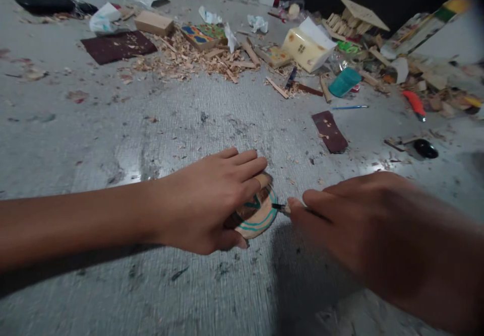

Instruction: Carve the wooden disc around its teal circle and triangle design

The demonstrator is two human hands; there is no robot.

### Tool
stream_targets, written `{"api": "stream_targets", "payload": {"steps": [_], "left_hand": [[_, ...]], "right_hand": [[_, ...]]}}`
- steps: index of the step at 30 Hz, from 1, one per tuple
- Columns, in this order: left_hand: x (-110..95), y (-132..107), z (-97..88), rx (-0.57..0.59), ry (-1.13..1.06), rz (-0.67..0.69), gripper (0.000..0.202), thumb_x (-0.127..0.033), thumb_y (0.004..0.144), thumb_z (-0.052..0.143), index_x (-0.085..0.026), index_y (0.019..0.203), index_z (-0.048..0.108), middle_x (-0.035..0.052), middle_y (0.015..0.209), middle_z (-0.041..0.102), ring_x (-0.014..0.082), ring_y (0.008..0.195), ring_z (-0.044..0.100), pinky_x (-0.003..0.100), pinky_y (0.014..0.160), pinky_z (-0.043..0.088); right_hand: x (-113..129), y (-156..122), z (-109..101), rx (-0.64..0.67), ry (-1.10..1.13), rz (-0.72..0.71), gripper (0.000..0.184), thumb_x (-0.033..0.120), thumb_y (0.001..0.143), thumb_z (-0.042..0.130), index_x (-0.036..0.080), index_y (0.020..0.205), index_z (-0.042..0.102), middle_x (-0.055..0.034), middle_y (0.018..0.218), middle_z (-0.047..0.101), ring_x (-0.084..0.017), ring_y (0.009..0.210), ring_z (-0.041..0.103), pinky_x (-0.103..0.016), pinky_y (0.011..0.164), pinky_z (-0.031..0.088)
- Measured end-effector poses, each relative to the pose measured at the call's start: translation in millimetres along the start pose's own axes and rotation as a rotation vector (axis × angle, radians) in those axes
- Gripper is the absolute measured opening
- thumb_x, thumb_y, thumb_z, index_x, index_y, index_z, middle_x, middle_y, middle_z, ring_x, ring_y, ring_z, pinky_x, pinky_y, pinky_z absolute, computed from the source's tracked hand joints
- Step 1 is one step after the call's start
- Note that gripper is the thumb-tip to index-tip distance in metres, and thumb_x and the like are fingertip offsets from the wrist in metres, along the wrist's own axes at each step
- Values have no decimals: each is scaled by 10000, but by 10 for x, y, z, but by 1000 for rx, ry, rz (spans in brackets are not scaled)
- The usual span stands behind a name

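So the person has a round wooden disc flat on the gray tabletop, pretty much dead center in front of them. It's got turquoise lines painted on it, including a band around the edge. Left hand is draped over the disc, clamping it between the thumb on the near side and the fingers on the far side. Right hand is pinching a slim tool between thumb and fingers, dark tip right at the disc's right edge. Can't tell if that tip is bristles or a blade, and the hand's kinda blurry.

Beyond the hands there's a messy pile of wood shavings, 2 maroon sheets (the smaller sheet and the bigger sheet), plus a thin blue stick near a teal container.
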State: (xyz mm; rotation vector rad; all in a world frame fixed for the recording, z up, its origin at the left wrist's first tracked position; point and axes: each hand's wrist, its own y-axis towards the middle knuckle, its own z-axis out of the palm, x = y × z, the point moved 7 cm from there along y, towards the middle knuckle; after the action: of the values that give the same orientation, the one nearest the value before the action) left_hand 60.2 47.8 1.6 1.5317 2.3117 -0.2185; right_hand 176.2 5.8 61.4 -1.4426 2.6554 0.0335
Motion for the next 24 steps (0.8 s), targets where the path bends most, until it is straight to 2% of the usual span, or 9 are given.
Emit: {"api": "stream_targets", "payload": {"steps": [4, 8, 11, 13, 17, 22, 24], "left_hand": [[-4, -3, 20, 10, -9, -3, 632, -550, 818, 787, -131, 1255, 605, 134, 1202, 598, 329, 1125, 552, 458, 972, 465], [-27, -1, -2, 1, 23, 4, 641, -562, 818, 791, -132, 1257, 607, 130, 1204, 603, 325, 1129, 557, 459, 980, 460], [-30, -9, -11, -1, 50, -7, 654, -589, 822, 787, -135, 1256, 606, 119, 1198, 608, 319, 1127, 564, 459, 972, 455], [-24, -17, -8, -2, 66, -17, 676, -620, 813, 790, -138, 1251, 609, 110, 1184, 613, 316, 1117, 568, 454, 953, 453], [-16, -40, 3, -26, 96, -17, 677, -661, 833, 763, -135, 1231, 615, 113, 1183, 620, 322, 1118, 571, 459, 952, 440], [-24, -77, -3, -56, 102, -1, 645, -681, 859, 725, -134, 1186, 627, 119, 1190, 624, 329, 1121, 577, 476, 943, 440], [-16, -80, -7, -49, 105, -13, 674, -691, 851, 733, -133, 1213, 625, 115, 1193, 624, 329, 1123, 576, 477, 939, 442]], "right_hand": [[-56, -55, 42, -13, 58, 54, 254, 3, 832, 433, 238, 750, 483, 40, 593, 508, -144, 458, 345, -360, 551, 148], [-59, -95, 58, -39, 66, 111, 280, 19, 907, 419, 231, 737, 484, 41, 589, 512, -137, 454, 351, -356, 558, 149], [-13, -156, 78, -64, 53, 125, 302, 67, 993, 411, 225, 771, 541, 34, 609, 538, -142, 469, 399, -363, 556, 174], [18, -229, 122, -93, 44, 132, 293, 105, 1048, 407, 208, 865, 613, 22, 655, 585, -148, 514, 472, -364, 553, 224], [54, -420, 279, -230, 35, 167, 190, 152, 1074, 516, 154, 1060, 705, 5, 749, 672, -129, 609, 568, -333, 572, 349], [-40, -558, 547, -345, 242, 378, 213, 302, 1082, 592, 184, 1096, 769, 51, 650, 643, -78, 513, 549, -242, 523, 394], [-66, -561, 602, -396, 373, 431, 201, 309, 1068, 618, 196, 1068, 784, 44, 675, 690, -79, 543, 616, -208, 538, 435]]}}
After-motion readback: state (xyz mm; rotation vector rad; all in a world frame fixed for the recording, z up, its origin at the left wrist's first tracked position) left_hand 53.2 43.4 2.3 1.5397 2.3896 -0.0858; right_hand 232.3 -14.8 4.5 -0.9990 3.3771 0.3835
